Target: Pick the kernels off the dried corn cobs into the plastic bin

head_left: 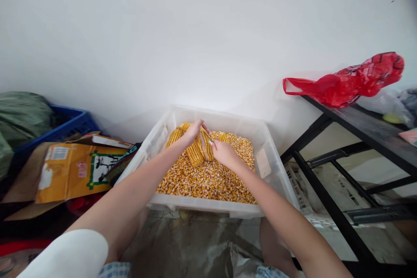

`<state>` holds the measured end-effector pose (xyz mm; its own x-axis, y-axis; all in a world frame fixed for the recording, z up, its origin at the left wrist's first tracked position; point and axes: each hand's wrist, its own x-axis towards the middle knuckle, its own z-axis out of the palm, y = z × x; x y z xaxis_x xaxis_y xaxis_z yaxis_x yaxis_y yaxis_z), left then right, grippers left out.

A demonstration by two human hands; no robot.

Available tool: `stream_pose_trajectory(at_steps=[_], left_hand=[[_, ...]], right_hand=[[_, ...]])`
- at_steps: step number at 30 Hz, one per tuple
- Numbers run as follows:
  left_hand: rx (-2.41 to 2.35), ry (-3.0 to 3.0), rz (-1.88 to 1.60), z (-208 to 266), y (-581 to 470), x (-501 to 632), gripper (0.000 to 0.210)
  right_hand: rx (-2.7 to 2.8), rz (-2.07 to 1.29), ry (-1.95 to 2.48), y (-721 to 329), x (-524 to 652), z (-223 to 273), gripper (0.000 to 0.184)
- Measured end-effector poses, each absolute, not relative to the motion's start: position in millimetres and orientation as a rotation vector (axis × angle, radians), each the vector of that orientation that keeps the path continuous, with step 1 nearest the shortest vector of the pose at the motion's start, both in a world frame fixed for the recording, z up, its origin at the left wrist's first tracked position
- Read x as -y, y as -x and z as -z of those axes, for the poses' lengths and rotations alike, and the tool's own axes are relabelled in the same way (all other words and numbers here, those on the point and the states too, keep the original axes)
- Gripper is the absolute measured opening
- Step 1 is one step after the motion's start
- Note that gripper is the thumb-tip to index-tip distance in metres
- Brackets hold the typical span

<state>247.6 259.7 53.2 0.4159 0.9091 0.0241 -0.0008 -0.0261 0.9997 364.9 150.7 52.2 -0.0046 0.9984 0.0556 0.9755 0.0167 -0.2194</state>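
Note:
My left hand (pixel 194 133) is closed around the upper end of a corn cob (pixel 206 147), which has a pale strip bared along its side. My right hand (pixel 224 153) is closed on a thin pointed tool (pixel 210 137) whose tip lies against this cob; its exact kind is too small to make out. Several more yellow cobs (pixel 194 154) lie beneath and to the left of my left hand, with another cob (pixel 223 137) behind my right. Loose corn kernels (pixel 208 182) fill the bottom of a translucent plastic bin (pixel 260 132) under both hands.
A black metal frame (pixel 322 191) stands close on the right, topped by a red plastic bag (pixel 355 80). To the left are an opened cardboard box (pixel 73 169) and a blue crate (pixel 76 119). A white wall (pixel 208 39) rises directly behind the bin.

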Motion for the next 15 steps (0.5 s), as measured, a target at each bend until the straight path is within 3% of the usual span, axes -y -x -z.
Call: stream_pose_trajectory(at_steps=[5,15], left_hand=[[-0.869,-1.418,-0.929,-52,-248,-260,0.036],[-0.825,-1.444,-0.886,-40,-254,-271,0.043]], right_hand=[[2.124,-0.13,2.123,-361,-150,-52,0.053],[2.055,-0.096,2.053,-368,-146,-66,0.041]])
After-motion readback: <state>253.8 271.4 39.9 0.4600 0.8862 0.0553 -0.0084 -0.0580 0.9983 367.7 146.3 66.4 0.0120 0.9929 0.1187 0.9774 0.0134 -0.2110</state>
